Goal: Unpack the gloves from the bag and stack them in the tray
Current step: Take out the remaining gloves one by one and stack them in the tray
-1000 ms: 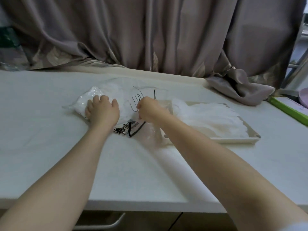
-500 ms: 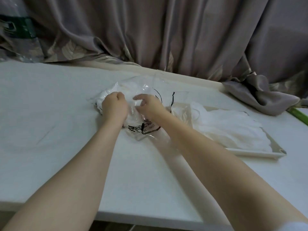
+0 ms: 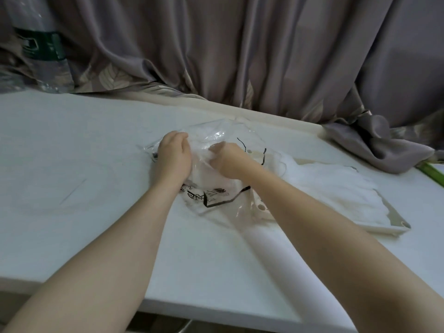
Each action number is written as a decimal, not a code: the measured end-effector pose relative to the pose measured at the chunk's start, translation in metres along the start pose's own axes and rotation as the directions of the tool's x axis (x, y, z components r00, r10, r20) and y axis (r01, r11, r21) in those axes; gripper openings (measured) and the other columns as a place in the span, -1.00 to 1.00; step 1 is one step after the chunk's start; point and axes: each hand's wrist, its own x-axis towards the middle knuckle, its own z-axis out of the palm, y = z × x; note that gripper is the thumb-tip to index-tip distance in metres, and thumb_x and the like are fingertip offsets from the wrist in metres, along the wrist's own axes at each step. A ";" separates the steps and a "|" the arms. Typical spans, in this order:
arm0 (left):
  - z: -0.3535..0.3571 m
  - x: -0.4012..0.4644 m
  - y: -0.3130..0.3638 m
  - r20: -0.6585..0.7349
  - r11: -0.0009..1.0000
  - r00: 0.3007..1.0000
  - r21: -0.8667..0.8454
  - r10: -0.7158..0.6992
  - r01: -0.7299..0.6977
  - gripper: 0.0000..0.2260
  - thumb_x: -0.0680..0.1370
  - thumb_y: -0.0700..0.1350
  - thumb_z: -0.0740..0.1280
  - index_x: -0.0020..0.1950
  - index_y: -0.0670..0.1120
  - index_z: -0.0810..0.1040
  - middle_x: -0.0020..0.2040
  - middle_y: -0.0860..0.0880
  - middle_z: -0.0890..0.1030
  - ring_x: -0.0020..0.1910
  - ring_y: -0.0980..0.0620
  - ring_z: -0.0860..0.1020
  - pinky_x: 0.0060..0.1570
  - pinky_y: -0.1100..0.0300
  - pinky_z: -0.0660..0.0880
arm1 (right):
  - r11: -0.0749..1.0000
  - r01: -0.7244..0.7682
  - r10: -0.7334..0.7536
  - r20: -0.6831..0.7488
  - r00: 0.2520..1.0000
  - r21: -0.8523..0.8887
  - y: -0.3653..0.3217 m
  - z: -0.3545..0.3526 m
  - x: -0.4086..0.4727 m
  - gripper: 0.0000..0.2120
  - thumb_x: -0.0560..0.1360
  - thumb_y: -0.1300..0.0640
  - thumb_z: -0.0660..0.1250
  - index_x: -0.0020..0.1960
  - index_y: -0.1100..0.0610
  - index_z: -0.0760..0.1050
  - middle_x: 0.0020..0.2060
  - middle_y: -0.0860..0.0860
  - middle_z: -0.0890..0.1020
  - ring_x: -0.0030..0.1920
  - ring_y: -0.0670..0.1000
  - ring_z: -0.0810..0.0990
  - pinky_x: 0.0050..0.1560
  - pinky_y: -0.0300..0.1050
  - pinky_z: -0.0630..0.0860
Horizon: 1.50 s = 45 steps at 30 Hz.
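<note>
Gloves [image 3: 204,162] sit half-out of the bag [image 3: 216,188] — left hand [image 3: 174,156] pins the plastic, right hand [image 3: 227,162] clutches them; next, pull toward tray [image 3: 394,223].

Both hands worked at a clear bag on the white table.

The left hand [image 3: 174,156] gripped the bag [image 3: 216,188] at its left side while the right hand [image 3: 229,161] clutched its crumpled middle; white gloves [image 3: 336,191] lay piled in the tray [image 3: 396,222] just right of it.
</note>
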 end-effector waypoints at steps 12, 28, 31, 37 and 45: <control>0.001 -0.016 0.011 0.115 0.725 0.865 0.605 -0.488 0.329 -0.26 0.54 0.32 -0.16 0.50 -0.20 0.12 0.53 -0.20 0.01 0.48 -0.29 -0.09 0.43 -0.13 -0.22 | 0.999 -0.047 0.049 -0.223 0.974 0.012 0.037 -0.018 -0.050 -0.74 0.47 0.30 0.20 0.14 0.20 0.48 0.06 0.16 0.55 0.10 0.16 0.49 -0.24 -0.20 0.17; -0.003 -0.043 0.048 0.236 0.880 0.849 -0.178 0.472 -0.440 -0.82 0.56 -0.17 0.22 0.02 -0.03 0.60 0.22 0.10 0.42 0.31 0.07 0.32 0.34 0.20 0.24 | 0.984 0.139 -0.158 -0.180 0.971 -0.112 0.035 -0.003 -0.079 -0.71 0.48 -0.10 0.31 0.05 0.08 0.60 0.12 0.02 0.50 0.16 0.08 0.43 0.19 0.00 0.36; -0.004 -0.042 0.044 0.309 0.885 0.832 -0.093 0.461 -0.456 -0.70 0.45 0.12 0.20 -0.05 0.03 0.66 0.30 0.13 0.36 0.39 0.02 0.23 0.42 0.03 0.11 | 0.958 0.222 -0.237 -0.069 0.969 -0.180 0.042 0.002 -0.081 -0.72 0.50 0.03 0.28 0.18 0.02 0.55 0.28 0.01 0.43 0.26 0.10 0.36 0.31 -0.05 0.23; -0.002 -0.041 0.041 0.421 0.891 0.871 0.248 0.254 -0.380 -0.76 0.58 0.08 0.18 -0.01 0.13 0.65 0.54 0.14 0.00 0.50 0.03 -0.15 0.42 0.07 -0.26 | 0.959 0.255 -0.281 -0.268 0.922 -0.125 0.049 0.000 -0.082 -0.83 0.51 0.24 0.27 0.02 0.13 0.61 0.19 0.02 0.51 0.21 0.08 0.41 0.18 -0.11 0.33; -0.004 -0.044 0.046 0.376 0.906 0.921 0.346 0.104 -0.244 -0.58 0.64 0.10 -0.05 0.16 0.05 0.57 0.53 0.07 0.11 0.50 0.05 -0.04 0.45 0.07 -0.20 | 0.401 0.353 0.234 -0.467 0.853 0.846 0.051 -0.032 -0.094 -0.73 0.53 0.33 0.14 -0.30 0.11 0.39 -0.47 -0.11 0.43 -0.43 -0.12 0.38 -0.37 -0.28 0.34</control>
